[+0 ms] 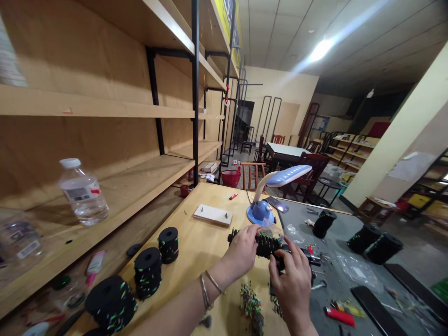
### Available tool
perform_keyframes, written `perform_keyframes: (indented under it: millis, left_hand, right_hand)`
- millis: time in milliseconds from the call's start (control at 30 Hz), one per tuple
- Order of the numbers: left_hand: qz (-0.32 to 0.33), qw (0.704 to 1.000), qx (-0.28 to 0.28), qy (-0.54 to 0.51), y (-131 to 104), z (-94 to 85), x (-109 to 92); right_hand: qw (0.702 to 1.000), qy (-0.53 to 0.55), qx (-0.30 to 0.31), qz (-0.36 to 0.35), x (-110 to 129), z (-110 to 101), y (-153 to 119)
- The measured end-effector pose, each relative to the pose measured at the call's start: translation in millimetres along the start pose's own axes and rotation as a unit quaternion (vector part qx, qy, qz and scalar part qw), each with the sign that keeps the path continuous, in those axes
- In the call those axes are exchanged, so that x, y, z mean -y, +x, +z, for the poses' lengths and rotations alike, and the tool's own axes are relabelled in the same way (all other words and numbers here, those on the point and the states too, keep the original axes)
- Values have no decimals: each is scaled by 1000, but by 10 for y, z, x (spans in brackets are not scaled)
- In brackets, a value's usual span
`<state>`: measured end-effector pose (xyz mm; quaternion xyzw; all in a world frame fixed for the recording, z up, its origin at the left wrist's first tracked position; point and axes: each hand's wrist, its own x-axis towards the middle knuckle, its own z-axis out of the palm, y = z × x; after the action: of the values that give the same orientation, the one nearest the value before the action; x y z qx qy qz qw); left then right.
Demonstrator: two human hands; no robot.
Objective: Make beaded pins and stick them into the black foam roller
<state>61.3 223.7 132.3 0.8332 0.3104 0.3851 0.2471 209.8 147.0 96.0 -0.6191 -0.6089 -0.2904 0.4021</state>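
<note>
Standing at the far left, a water bottle (84, 196) is resting on the wooden shelf (150, 175). Three black rolls (148, 275) wrapped in bright-flecked cord are standing upright along the left side of the wooden table (203, 252), and a white block (213, 215) with two screws is lying farther back.

Wearing bracelets (206, 291) at the wrist, the left hand (245, 247) is clamping over the left part of a wound roll (268, 246). This roll is lying sideways between the two hands, its green-flecked cord showing in the gap. A pile of small coloured pieces (249, 298) is lying nearer the person, and a blue lamp (259, 212) is standing just beyond the roll. The right hand (293, 268) is bending its fingers at the roll's right end; whether they are pinching anything, I cannot tell.

Both hands seem to be steadying the roll and working at its cord; the next move is probably calling for a firm left hold and fine right fingertip control.

Farther right, a red lighter (339, 316) is lying on the grey mat (297, 210), and more dark rolls (384, 247) are sitting toward the back.
</note>
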Motion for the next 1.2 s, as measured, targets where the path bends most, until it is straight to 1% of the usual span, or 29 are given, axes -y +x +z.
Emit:
perform_keyframes:
  millis: [100, 300, 433, 667, 867, 1000, 1067, 1133, 1200]
  left_hand:
    - [11, 1000, -11, -2, -13, 38, 31]
    - [31, 999, -19, 2, -44, 97, 60]
    - [47, 999, -17, 0, -62, 104, 50]
    - [56, 998, -14, -4, -69, 82, 52]
    - [76, 997, -13, 23, -97, 103, 55]
    - [82, 996, -30, 15, -157, 90, 63]
    - [86, 995, -46, -12, -212, 63, 74]
    - [82, 993, -64, -49, -283, 40, 84]
    - [64, 992, -72, -84, -368, 36, 80]
  right_hand:
    - [1000, -20, 14, -8, 16, -15, 72]
    - [996, -84, 34, -14, 111, 22, 166]
    - [991, -128, 44, -17, 171, 30, 192]
    - [980, -192, 56, -20, 272, 37, 204]
    - [974, -217, 66, -4, 350, 67, 213]
    - [977, -192, 88, 26, 355, -1, 245]
    - [985, -136, 88, 54, 281, -88, 226]
    - [990, -48, 77, 105, 159, -186, 146]
    - [978, 30, 74, 192, 36, -259, -2]
